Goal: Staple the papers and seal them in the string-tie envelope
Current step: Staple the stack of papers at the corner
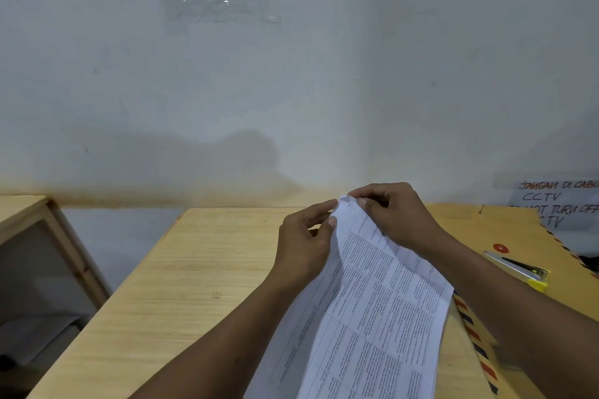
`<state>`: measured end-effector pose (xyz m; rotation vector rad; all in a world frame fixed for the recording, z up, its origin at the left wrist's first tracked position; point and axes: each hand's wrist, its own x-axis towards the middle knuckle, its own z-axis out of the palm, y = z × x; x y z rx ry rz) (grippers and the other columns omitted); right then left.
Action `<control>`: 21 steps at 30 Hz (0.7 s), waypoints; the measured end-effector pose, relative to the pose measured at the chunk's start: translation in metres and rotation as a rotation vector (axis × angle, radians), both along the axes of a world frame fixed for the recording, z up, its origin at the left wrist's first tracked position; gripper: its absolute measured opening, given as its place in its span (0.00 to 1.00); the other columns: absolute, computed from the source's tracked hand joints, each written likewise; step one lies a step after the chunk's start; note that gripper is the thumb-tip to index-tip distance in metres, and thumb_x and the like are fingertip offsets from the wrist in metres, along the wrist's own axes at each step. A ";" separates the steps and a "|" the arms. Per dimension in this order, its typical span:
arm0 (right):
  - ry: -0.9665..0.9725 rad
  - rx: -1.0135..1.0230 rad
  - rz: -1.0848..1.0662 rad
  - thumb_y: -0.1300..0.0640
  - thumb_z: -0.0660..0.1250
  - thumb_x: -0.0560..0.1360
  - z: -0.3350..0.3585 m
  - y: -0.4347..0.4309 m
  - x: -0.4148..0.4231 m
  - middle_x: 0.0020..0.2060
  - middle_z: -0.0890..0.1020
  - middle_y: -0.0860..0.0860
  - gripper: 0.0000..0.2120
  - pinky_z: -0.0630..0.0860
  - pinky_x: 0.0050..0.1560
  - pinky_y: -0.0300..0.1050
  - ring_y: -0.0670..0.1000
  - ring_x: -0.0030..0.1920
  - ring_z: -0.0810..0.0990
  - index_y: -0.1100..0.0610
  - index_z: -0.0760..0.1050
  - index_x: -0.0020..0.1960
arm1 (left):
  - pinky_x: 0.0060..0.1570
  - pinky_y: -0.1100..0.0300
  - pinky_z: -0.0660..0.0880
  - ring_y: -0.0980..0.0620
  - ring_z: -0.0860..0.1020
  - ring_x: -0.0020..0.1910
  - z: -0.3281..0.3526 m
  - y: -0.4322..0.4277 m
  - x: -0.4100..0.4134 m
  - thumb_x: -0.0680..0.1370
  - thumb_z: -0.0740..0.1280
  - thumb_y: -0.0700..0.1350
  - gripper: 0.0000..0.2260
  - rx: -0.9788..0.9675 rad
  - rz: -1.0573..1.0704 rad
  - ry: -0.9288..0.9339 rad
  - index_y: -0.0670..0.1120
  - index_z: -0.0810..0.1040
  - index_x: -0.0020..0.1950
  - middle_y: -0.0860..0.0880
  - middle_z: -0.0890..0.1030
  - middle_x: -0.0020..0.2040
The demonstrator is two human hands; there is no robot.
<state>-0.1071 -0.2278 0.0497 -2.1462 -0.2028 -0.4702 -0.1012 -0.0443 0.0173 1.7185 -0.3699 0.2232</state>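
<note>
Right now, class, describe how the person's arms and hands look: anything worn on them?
Both the left hand and the right hand are bare: no gloves, rings or watch show. The left forearm and right forearm are bare too, with no sleeve in view.

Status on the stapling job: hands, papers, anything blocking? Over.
Left hand and right hand both pinch the top corner of the papers. Stapler lies unheld on the envelope, right side. Nothing blocking.
</note>
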 end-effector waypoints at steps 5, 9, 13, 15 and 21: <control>-0.021 0.017 -0.015 0.58 0.66 0.79 0.001 0.002 0.001 0.49 0.86 0.46 0.10 0.78 0.51 0.41 0.44 0.50 0.82 0.53 0.84 0.57 | 0.54 0.62 0.80 0.61 0.83 0.53 0.002 0.000 -0.002 0.79 0.71 0.43 0.12 -0.049 0.065 0.007 0.50 0.84 0.61 0.53 0.86 0.54; -0.007 0.024 -0.064 0.57 0.69 0.77 0.001 -0.001 0.002 0.42 0.86 0.47 0.09 0.77 0.43 0.42 0.45 0.42 0.82 0.52 0.84 0.56 | 0.50 0.68 0.78 0.64 0.82 0.52 0.004 0.000 -0.003 0.79 0.71 0.43 0.12 -0.060 0.121 -0.003 0.53 0.84 0.61 0.58 0.85 0.53; -0.002 -0.022 -0.050 0.57 0.69 0.77 0.001 -0.002 0.001 0.45 0.86 0.43 0.08 0.77 0.44 0.38 0.43 0.46 0.83 0.51 0.85 0.54 | 0.52 0.64 0.80 0.62 0.83 0.52 0.005 -0.002 -0.003 0.79 0.71 0.44 0.12 -0.061 0.119 0.016 0.53 0.84 0.61 0.56 0.86 0.53; 0.025 0.000 -0.046 0.57 0.68 0.78 0.002 -0.003 0.001 0.45 0.86 0.43 0.09 0.75 0.44 0.37 0.42 0.47 0.83 0.50 0.85 0.54 | 0.52 0.63 0.81 0.62 0.83 0.52 0.005 0.000 -0.003 0.79 0.71 0.44 0.12 -0.057 0.105 0.020 0.53 0.84 0.61 0.55 0.86 0.53; 0.030 -0.098 -0.072 0.58 0.66 0.79 0.005 0.000 0.003 0.45 0.84 0.43 0.10 0.77 0.47 0.40 0.41 0.48 0.81 0.51 0.85 0.55 | 0.44 0.70 0.77 0.64 0.83 0.48 0.010 0.001 -0.002 0.79 0.71 0.45 0.10 -0.014 0.109 0.023 0.53 0.84 0.59 0.54 0.86 0.49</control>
